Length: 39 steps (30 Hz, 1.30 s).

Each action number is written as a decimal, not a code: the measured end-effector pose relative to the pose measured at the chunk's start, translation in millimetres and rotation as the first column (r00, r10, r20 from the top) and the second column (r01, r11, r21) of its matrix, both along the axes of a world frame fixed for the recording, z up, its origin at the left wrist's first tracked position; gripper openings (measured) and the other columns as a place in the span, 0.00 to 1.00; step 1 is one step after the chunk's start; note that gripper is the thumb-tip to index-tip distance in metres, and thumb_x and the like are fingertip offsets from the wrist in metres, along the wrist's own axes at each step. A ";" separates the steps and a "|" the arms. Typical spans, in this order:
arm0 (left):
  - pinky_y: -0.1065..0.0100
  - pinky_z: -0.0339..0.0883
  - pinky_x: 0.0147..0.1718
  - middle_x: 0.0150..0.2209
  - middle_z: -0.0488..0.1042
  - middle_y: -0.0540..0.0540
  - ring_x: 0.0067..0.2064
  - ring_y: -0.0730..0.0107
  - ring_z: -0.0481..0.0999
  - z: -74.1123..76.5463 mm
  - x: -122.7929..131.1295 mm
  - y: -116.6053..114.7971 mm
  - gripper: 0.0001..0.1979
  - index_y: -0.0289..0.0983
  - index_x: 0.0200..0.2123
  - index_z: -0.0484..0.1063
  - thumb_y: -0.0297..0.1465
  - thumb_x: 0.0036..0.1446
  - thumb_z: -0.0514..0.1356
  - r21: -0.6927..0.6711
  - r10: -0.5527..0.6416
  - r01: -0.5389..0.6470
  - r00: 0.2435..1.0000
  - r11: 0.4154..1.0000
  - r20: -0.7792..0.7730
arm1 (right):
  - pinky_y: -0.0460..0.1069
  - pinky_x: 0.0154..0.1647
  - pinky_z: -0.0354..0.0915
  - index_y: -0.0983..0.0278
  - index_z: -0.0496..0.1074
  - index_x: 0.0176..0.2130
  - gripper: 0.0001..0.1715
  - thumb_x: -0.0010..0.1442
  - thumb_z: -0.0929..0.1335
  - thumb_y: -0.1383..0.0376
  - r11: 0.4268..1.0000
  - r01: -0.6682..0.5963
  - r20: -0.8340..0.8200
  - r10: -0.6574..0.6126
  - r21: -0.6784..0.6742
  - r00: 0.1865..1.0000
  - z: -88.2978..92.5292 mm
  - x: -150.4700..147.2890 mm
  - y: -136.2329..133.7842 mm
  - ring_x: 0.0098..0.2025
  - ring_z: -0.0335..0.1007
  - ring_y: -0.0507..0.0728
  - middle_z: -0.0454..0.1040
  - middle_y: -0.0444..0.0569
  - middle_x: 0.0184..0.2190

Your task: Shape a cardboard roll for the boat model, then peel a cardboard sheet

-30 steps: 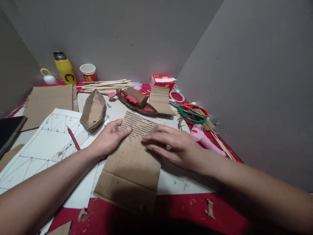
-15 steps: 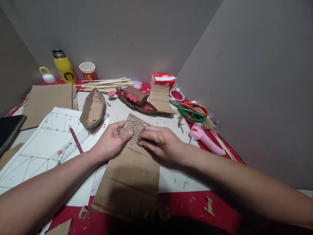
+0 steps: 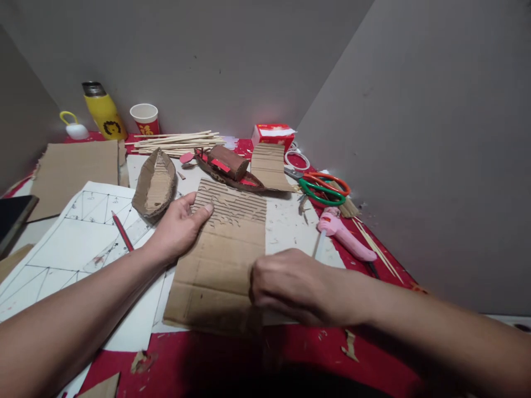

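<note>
A piece of corrugated cardboard (image 3: 219,260) lies tilted in front of me. Its upper part is peeled to bare ridges, with torn paper scraps left on them; the lower part is smooth and creased. My left hand (image 3: 182,226) grips its upper left edge, thumb on top and fingers underneath. At the lower right edge, my right hand (image 3: 290,287) is closed, slightly blurred, with its fingertips hidden; it seems to hold that edge. Beyond the sheet sit a cardboard boat hull (image 3: 155,185) and a brown model boat (image 3: 228,168) with a rounded cabin.
On the right lie scissors (image 3: 323,188) and a pink glue gun (image 3: 346,235). A drawing sheet (image 3: 62,237), ruler and red pencil (image 3: 122,229) are at left. Wooden sticks (image 3: 174,143), a paper cup (image 3: 145,119) and a yellow bottle (image 3: 105,113) stand by the back wall.
My right hand has moved from the ridged upper part down to the lower right edge. The cardboard has shifted upward and shows its ridged face more fully. My left hand keeps its grip.
</note>
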State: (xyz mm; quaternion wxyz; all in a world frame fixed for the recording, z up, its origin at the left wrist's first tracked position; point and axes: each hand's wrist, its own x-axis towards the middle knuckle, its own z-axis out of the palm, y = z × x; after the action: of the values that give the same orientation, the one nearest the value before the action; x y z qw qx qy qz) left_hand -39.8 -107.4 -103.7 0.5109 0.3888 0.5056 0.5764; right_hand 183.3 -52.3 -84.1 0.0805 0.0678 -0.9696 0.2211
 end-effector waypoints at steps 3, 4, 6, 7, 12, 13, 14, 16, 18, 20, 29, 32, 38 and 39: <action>0.66 0.70 0.40 0.46 0.79 0.41 0.43 0.60 0.79 0.3 0.0 0.9 0.21 0.33 0.44 0.74 0.35 0.46 0.70 0.000 0.007 -0.007 0.998 1.000 0.068 | 0.46 0.26 0.57 0.63 0.64 0.28 0.14 0.67 0.62 0.66 0.993 0.093 -0.110 -0.100 -0.069 0.989 2.7 8.6 0.2 0.25 0.60 0.51 0.65 0.43 0.22; 0.66 0.70 0.40 0.45 0.80 0.42 0.43 0.60 0.79 0.7 0.2 0.5 0.21 0.33 0.44 0.74 0.34 0.46 0.69 -0.012 0.001 0.000 0.996 1.000 0.090 | 0.46 0.26 0.59 0.63 0.65 0.30 0.11 0.66 0.63 0.67 0.977 0.187 -0.175 -0.202 -0.098 0.964 1.6 8.6 3.0 0.25 0.61 0.51 0.66 0.44 0.23; 0.66 0.71 0.39 0.43 0.81 0.44 0.40 0.61 0.80 1.9 0.5 -1.1 0.20 0.34 0.45 0.74 0.31 0.47 0.69 -0.046 -0.012 0.018 0.992 0.999 0.127 | 0.46 0.31 0.63 0.65 0.69 0.39 0.02 0.64 0.65 0.69 0.931 0.340 -0.272 -0.365 -0.135 0.890 -2.4 4.8 11.0 0.31 0.66 0.52 0.71 0.47 0.29; 0.66 0.71 0.38 0.41 0.81 0.44 0.38 0.62 0.80 2.7 0.4 -2.1 0.19 0.35 0.45 0.75 0.30 0.47 0.68 -0.071 -0.025 0.036 0.989 0.997 0.148 | 0.47 0.34 0.65 0.65 0.69 0.44 0.07 0.63 0.66 0.69 0.917 0.377 -0.299 -0.400 -0.131 0.867 -5.0 1.6 15.5 0.33 0.67 0.52 0.72 0.49 0.32; 0.64 0.71 0.41 0.38 0.82 0.41 0.36 0.62 0.81 3.4 -1.5 -4.9 0.16 0.32 0.42 0.77 0.25 0.47 0.67 -0.201 -0.148 0.212 0.945 0.956 0.291 | 0.48 0.36 0.68 0.67 0.72 0.45 0.10 0.62 0.67 0.68 0.919 0.387 -0.278 -0.390 -0.068 0.878 -18.1 -15.4 30.4 0.36 0.71 0.55 0.74 0.53 0.34; 0.64 0.71 0.42 0.38 0.82 0.41 0.37 0.62 0.81 2.6 -1.8 -5.0 0.16 0.32 0.42 0.78 0.25 0.47 0.67 -0.209 -0.159 0.230 0.938 0.951 0.307 | 0.48 0.35 0.67 0.67 0.73 0.44 0.09 0.62 0.68 0.68 0.915 0.395 -0.266 -0.402 -0.080 0.876 -20.1 -17.7 31.5 0.35 0.71 0.54 0.75 0.52 0.33; 0.65 0.71 0.43 0.39 0.82 0.41 0.37 0.62 0.81 1.8 -1.9 -5.0 0.15 0.31 0.42 0.78 0.25 0.47 0.67 -0.212 -0.165 0.240 0.934 0.947 0.316 | 0.48 0.35 0.67 0.67 0.74 0.42 0.08 0.62 0.68 0.68 0.911 0.400 -0.256 -0.412 -0.101 0.875 -21.6 -19.5 32.3 0.34 0.71 0.54 0.75 0.51 0.32; 0.65 0.71 0.42 0.39 0.82 0.41 0.37 0.63 0.81 0.2 -1.7 -5.2 0.15 0.32 0.41 0.78 0.25 0.47 0.67 -0.222 -0.168 0.244 0.934 0.944 0.315 | 0.47 0.34 0.67 0.65 0.74 0.40 0.05 0.62 0.68 0.68 0.906 0.394 -0.240 -0.422 -0.154 0.874 -23.5 -22.1 32.9 0.33 0.71 0.53 0.74 0.49 0.32; 0.66 0.71 0.41 0.38 0.82 0.42 0.36 0.63 0.80 -0.5 -0.9 -5.6 0.15 0.33 0.41 0.79 0.25 0.47 0.67 -0.219 -0.162 0.230 0.943 0.948 0.291 | 0.47 0.34 0.66 0.65 0.74 0.37 0.04 0.61 0.68 0.68 0.901 0.386 -0.218 -0.424 -0.198 0.879 -23.6 -23.8 33.0 0.33 0.70 0.52 0.74 0.48 0.31; 0.66 0.71 0.40 0.37 0.82 0.44 0.35 0.64 0.80 0.1 0.2 -6.1 0.14 0.34 0.41 0.79 0.25 0.47 0.67 -0.208 -0.157 0.213 0.954 0.955 0.255 | 0.46 0.34 0.65 0.66 0.74 0.35 0.04 0.61 0.68 0.69 0.895 0.392 -0.179 -0.431 -0.215 0.885 -23.0 -25.3 32.9 0.32 0.69 0.52 0.73 0.48 0.30; 0.65 0.70 0.40 0.36 0.82 0.45 0.34 0.64 0.80 3.4 1.0 -7.2 0.14 0.34 0.40 0.78 0.26 0.46 0.67 -0.226 -0.141 0.194 0.963 0.955 0.230 | 0.48 0.30 0.59 0.66 0.67 0.34 0.11 0.66 0.59 0.67 0.922 0.382 -0.096 -0.376 0.054 0.922 -23.1 -22.4 24.4 0.31 0.61 0.54 0.67 0.51 0.30; 0.63 0.70 0.41 0.36 0.82 0.44 0.35 0.62 0.80 0.1 0.1 -4.2 0.16 0.33 0.41 0.78 0.27 0.46 0.68 -0.226 -0.044 0.100 0.970 0.969 0.240 | 0.46 0.31 0.59 0.65 0.66 0.33 0.10 0.66 0.60 0.65 0.938 0.332 -0.022 -0.336 -0.099 0.942 -19.5 -13.5 17.8 0.30 0.61 0.52 0.67 0.47 0.28; 0.63 0.71 0.38 0.40 0.81 0.43 0.38 0.59 0.80 9.2 11.8 -10.3 0.15 0.34 0.43 0.76 0.29 0.50 0.66 -0.120 0.082 -0.060 0.979 0.991 0.189 | 0.45 0.23 0.50 0.64 0.60 0.22 0.23 0.65 0.60 0.57 0.703 0.626 0.095 -0.636 -0.337 0.766 -3.7 -20.4 17.3 0.22 0.52 0.48 0.56 0.40 0.19; 0.63 0.71 0.39 0.41 0.81 0.43 0.39 0.59 0.80 13.2 15.2 -13.6 0.15 0.34 0.44 0.76 0.30 0.51 0.65 -0.094 0.086 -0.072 0.985 0.993 0.152 | 0.45 0.24 0.49 0.64 0.59 0.21 0.23 0.65 0.60 0.57 0.700 0.639 0.092 -0.648 -0.319 0.756 -0.4 -25.3 19.0 0.22 0.51 0.48 0.56 0.39 0.19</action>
State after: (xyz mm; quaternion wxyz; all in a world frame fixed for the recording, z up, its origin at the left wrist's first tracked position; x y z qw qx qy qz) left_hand -24.6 -121.0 -90.5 0.5421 0.2993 0.5043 0.6019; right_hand 158.0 -33.4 -84.5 0.1759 -0.2862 -0.8793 0.3375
